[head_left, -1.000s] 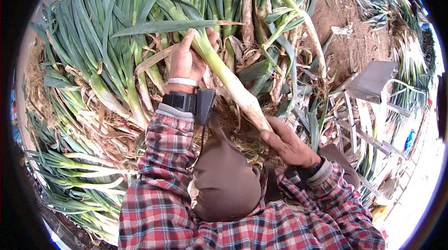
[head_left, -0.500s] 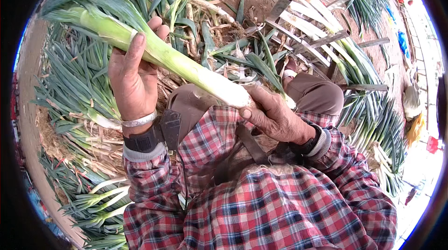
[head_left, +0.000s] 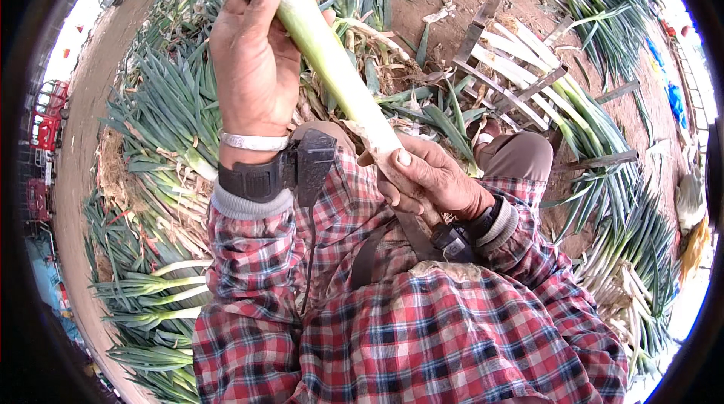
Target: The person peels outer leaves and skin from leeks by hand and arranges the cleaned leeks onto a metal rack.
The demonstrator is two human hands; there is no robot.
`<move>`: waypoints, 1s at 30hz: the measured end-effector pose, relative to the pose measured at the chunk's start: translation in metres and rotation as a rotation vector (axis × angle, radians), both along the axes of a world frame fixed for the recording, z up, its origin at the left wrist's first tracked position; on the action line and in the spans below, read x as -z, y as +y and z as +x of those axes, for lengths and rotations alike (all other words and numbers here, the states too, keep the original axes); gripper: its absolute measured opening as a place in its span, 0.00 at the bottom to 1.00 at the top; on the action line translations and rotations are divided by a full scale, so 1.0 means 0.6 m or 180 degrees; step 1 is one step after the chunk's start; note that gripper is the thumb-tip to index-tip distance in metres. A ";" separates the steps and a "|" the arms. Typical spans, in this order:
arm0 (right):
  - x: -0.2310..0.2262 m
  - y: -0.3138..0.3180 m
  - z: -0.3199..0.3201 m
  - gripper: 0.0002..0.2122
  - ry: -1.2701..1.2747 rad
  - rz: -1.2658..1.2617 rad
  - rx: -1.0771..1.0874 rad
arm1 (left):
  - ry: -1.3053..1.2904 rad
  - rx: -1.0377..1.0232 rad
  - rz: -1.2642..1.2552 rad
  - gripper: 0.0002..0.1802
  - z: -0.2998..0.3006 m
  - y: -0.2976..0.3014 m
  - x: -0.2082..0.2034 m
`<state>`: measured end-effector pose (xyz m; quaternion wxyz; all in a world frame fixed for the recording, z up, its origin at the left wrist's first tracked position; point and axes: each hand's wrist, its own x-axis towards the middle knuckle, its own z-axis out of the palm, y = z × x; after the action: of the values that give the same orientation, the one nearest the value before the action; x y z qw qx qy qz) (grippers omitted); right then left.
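A thick leek (head_left: 328, 57), pale green above and white below, slants across my lap from the upper edge of the view. My left hand (head_left: 260, 65) grips its green upper part, thumb in front and fingers behind. Around the white lower end my right hand (head_left: 437, 178) is closed, with the thumb lying along the stalk. Short roots (head_left: 445, 217) show just below that hand, near my lap. The leafy top is cut off by the view's edge. A white band (head_left: 254, 142) and a black strapped device (head_left: 260, 180) are on my left wrist.
Ahead to the right stands a metal frame (head_left: 477, 27) with several leeks (head_left: 528, 76) laid in it. Heaped leeks (head_left: 162, 102) lie along my left, and more leeks (head_left: 626, 253) are on the right. Trimmed leaves (head_left: 445, 125) litter the soil before me.
The leek has swung steeper: its top has gone up out of view and its root end has come down toward my lap. Both hands still hold it. The whole view has shifted somewhat.
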<state>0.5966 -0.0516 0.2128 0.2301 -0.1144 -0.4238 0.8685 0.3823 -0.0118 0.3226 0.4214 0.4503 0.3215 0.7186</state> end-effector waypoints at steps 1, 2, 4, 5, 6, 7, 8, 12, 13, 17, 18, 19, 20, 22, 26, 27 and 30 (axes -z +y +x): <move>-0.003 0.006 -0.008 0.19 0.0023 0.0068 -0.0015 | -0.0115 0.0021 0.0085 0.19 -0.007 0.003 0.005; -0.021 0.005 -0.005 0.20 -0.0371 0.0077 -0.0184 | -0.0109 -0.0025 0.0119 0.19 -0.020 -0.002 0.008; -0.015 -0.015 -0.030 0.20 -0.0588 0.0549 0.0012 | -0.0225 -0.0123 0.0120 0.19 -0.056 -0.015 0.017; -0.013 -0.013 -0.037 0.20 -0.0634 0.0831 -0.0138 | -0.0266 -0.0269 0.0198 0.18 -0.082 -0.018 0.016; 0.001 -0.014 -0.043 0.20 -0.0837 0.0988 -0.0253 | -0.0249 -0.0373 0.0337 0.18 -0.115 -0.022 0.016; 0.015 -0.013 -0.054 0.20 -0.0873 0.1494 -0.0176 | -0.0285 -0.0682 0.0301 0.20 -0.147 -0.029 0.006; 0.027 -0.012 -0.063 0.20 -0.0910 0.1997 -0.0106 | -0.0333 -0.0998 0.0258 0.21 -0.181 -0.036 -0.002; 0.023 -0.009 -0.110 0.15 -0.0625 0.3009 0.0103 | -0.0445 -0.0365 -0.0033 0.20 -0.441 -0.083 -0.036; 0.015 0.004 -0.114 0.15 -0.0893 0.2995 0.0031 | -0.0335 -0.0696 -0.0148 0.19 -0.492 -0.087 -0.027; 0.008 0.072 -0.114 0.15 -0.1539 0.2582 0.0017 | 0.1804 -0.3645 -0.1965 0.30 -0.685 -0.118 0.085; 0.018 0.088 -0.119 0.14 -0.1631 0.2224 0.0010 | 0.3319 -0.4644 -0.2765 0.35 -0.723 -0.136 0.116; 0.023 0.108 -0.123 0.14 -0.2017 0.2126 0.0070 | 0.4259 -0.4765 -0.2375 0.40 -0.737 -0.127 0.176; 0.034 0.127 -0.125 0.13 -0.2421 0.2023 0.0135 | 0.3969 -0.4482 -0.2699 0.38 -0.709 -0.091 0.246; 0.051 0.138 -0.132 0.13 -0.2947 0.1647 0.0386 | 0.3061 -0.3050 -0.2839 0.41 -0.629 -0.032 0.365; 0.120 0.162 -0.141 0.12 -0.3157 0.1296 0.0426 | 0.2474 -0.1394 -0.4071 0.49 -0.436 0.086 0.582; 0.130 0.162 -0.148 0.12 -0.3216 0.1298 0.0320 | 0.2806 -0.1539 -0.4100 0.49 -0.405 0.094 0.632; 0.162 0.159 -0.172 0.13 -0.3514 0.1238 0.0013 | 0.2751 -0.1573 -0.4811 0.48 -0.378 0.107 0.718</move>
<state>0.4935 0.0440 0.1153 -0.0063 -0.5065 -0.6324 0.5861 0.1555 0.0522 -0.1081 0.2810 0.2022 0.9254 0.1541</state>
